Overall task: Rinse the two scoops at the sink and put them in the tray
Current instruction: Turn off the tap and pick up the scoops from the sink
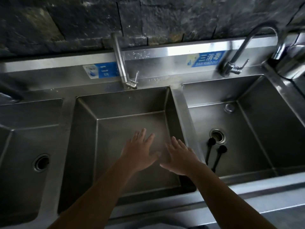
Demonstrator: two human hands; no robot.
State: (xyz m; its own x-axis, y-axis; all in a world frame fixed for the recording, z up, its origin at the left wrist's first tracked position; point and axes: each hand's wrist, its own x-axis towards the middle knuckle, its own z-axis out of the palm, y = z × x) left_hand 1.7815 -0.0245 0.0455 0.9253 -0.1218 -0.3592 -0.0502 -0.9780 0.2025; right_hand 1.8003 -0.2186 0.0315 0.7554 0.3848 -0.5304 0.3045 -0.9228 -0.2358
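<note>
Two black long-handled scoops lie side by side on the floor of the right basin (247,176): one scoop (210,149) next to the drain, the other scoop (219,155) just right of it. My left hand (140,152) and my right hand (180,157) hover flat, fingers spread, over the middle basin (171,103). Neither hand holds anything. My right hand is a short way left of the scoops, across the divider. No tray is in view.
A straight tap (123,63) stands behind the middle basin and a curved tap (237,52) behind the right one. A third basin (33,113) with a drain lies at the left. A dark stone wall runs along the back. A steel container (292,60) sits at far right.
</note>
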